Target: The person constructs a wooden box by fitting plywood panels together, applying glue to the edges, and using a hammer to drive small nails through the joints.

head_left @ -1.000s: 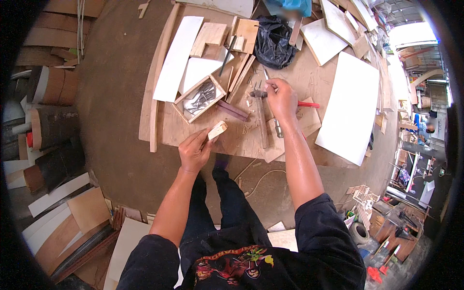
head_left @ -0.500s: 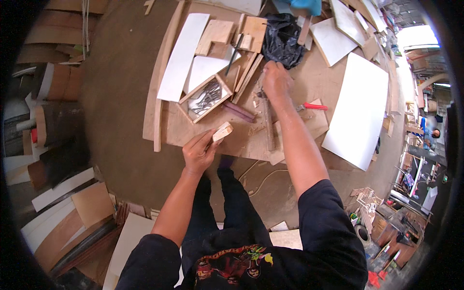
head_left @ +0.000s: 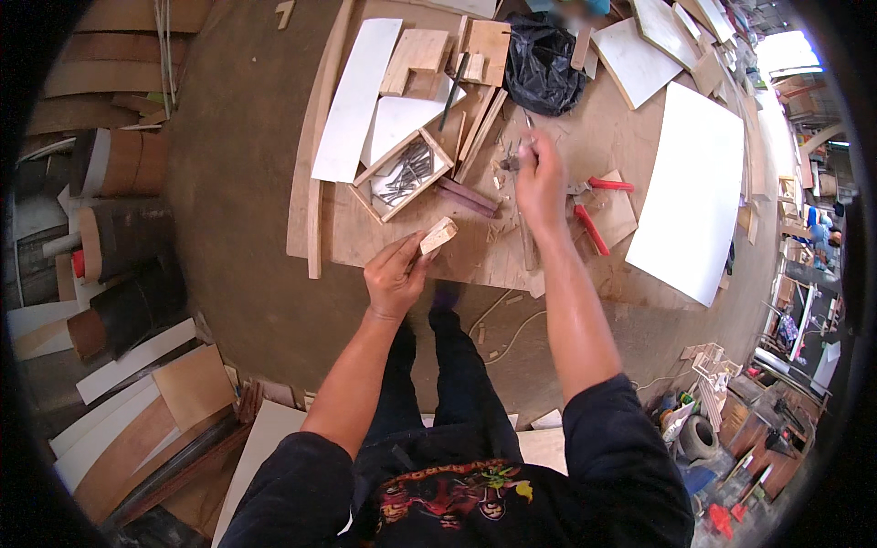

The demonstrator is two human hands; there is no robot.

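**Cluttered plywood bench, one block in hand**

Plywood formed the workbench (head_left: 548,265), crowded with offcuts and white panels. What the right hand (head_left: 539,178) pinched stayed hard to make out: something small and dark near its closed fingertips, too blurred to name. A black plastic bag (head_left: 544,64) hid its contents. An open wooden tray (head_left: 402,173) held a loose heap of nails. The left hand (head_left: 395,274) gripped a small wooden block (head_left: 438,236) firmly between thumb and fingers, just above the bench's near edge.
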